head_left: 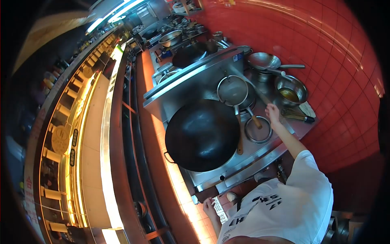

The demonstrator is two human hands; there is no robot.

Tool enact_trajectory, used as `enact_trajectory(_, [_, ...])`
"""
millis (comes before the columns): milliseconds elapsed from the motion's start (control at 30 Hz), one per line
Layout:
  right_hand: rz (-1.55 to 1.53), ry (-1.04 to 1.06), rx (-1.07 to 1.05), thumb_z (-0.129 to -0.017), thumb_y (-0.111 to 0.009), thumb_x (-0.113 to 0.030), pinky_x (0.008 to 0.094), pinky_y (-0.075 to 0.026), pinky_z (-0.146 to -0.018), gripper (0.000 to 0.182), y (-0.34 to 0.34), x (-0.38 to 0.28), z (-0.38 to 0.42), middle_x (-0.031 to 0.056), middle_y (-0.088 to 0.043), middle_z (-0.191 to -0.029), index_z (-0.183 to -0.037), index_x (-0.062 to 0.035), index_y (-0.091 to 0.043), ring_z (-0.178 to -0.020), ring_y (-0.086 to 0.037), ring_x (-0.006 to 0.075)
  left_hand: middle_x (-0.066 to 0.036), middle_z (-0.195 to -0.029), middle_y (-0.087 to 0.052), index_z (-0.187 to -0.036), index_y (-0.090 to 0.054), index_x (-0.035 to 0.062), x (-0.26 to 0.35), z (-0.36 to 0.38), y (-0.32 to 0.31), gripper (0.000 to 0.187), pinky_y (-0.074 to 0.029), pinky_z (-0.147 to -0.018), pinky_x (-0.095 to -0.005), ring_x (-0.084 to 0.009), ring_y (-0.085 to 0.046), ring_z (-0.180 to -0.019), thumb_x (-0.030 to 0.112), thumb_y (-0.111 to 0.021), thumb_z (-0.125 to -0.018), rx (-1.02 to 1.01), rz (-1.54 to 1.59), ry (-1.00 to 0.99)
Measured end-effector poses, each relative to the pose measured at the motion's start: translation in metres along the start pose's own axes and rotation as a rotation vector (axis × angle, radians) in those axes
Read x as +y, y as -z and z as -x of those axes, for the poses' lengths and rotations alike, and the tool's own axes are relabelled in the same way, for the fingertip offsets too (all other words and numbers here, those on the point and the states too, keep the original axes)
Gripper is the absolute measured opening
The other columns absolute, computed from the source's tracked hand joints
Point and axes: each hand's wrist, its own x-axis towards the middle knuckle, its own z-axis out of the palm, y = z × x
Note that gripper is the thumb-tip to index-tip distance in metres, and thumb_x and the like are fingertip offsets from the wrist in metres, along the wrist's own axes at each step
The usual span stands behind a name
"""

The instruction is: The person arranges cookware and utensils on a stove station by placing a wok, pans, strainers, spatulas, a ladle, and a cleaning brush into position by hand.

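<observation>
On the stove sits a large black wok (203, 135). My right hand (273, 114) reaches over the steel surface, fingers bent together, at the end of a long metal tool (256, 90) that slants up toward the splashback; the grip is too small to make out fully. Just below that hand lies a round strainer (258, 130). A second mesh strainer (232, 90) with a wooden handle rests between the wok and the hand. My left hand (209, 205) hangs low near my body, below the wok's front edge, its fingers curled and too small to read.
At the right wall stand a steel bowl with yellowish liquid (289, 94), a steel pan (264, 61) and a bamboo brush (295, 115). A metal splashback (195, 73) divides off another wok (191, 55). Shelving (138, 142) runs along the left.
</observation>
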Motion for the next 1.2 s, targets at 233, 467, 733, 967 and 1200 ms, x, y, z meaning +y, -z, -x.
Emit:
enact_trajectory(233, [0.230, 0.689, 0.222, -0.088, -0.052, -0.023, 0.0286, -0.043, -0.067, 0.023, 0.055, -0.147, -0.132, 0.0052, -0.059, -0.074, -0.091, -0.0021, -0.059, -0.073, -0.057, 0.0146, -0.002, -0.083, -0.060, -0.087, -0.058, 0.0075, -0.043, 0.058, -0.076, 0.016, -0.045, -0.068, -0.0260, -0.0113, -0.057, -0.077, 0.022, -0.053, -0.089, 0.077, 0.041, 0.259])
enact_trajectory(467, [0.570, 0.598, 0.126, -0.083, -0.055, -0.035, 0.0355, -0.044, -0.081, 0.037, 0.094, -0.178, -0.273, 0.0161, -0.064, -0.092, -0.096, -0.0010, -0.062, -0.090, -0.061, 0.0277, -0.001, -0.085, -0.059, -0.089, -0.057, 0.0082, -0.040, 0.095, -0.172, 0.013, -0.044, -0.068, -0.0241, -0.0115, -0.058, -0.077, 0.021, -0.053, -0.087, 0.123, 0.160, 0.236])
enact_trajectory(733, [1.764, 0.883, 0.241, -0.082, -0.055, -0.034, 0.0422, -0.039, -0.089, 0.033, 0.109, -0.225, -0.292, 0.0146, -0.057, -0.111, -0.101, -0.0075, -0.060, -0.106, -0.053, 0.0297, -0.001, -0.086, -0.058, -0.092, -0.056, 0.0083, -0.028, 0.102, -0.201, 0.014, -0.044, -0.069, -0.0241, -0.0107, -0.056, -0.079, 0.020, -0.049, -0.090, 0.174, 0.105, 0.181])
enact_trajectory(967, [2.071, 0.510, 0.029, -0.084, -0.047, -0.015, 0.0421, -0.039, -0.086, 0.023, 0.131, -0.203, -0.355, 0.0056, -0.056, -0.102, -0.104, -0.0114, -0.059, -0.105, -0.048, 0.0216, -0.002, -0.093, -0.051, -0.096, -0.053, 0.0082, -0.021, 0.123, -0.200, 0.018, -0.042, -0.076, -0.0311, -0.0176, -0.053, -0.089, 0.022, -0.050, -0.085, 0.274, 0.126, 0.254])
enact_trajectory(1200, [2.141, 0.818, 0.119, -0.086, -0.045, -0.018, 0.0417, -0.040, -0.083, 0.025, 0.144, -0.194, -0.392, 0.0059, -0.055, -0.107, -0.109, -0.0126, -0.053, -0.103, -0.052, 0.0230, 0.001, -0.081, -0.053, -0.090, -0.055, 0.0092, -0.025, 0.125, -0.212, 0.015, -0.041, -0.066, -0.0259, -0.0125, -0.053, -0.077, 0.023, -0.050, -0.086, 0.321, 0.201, 0.283])
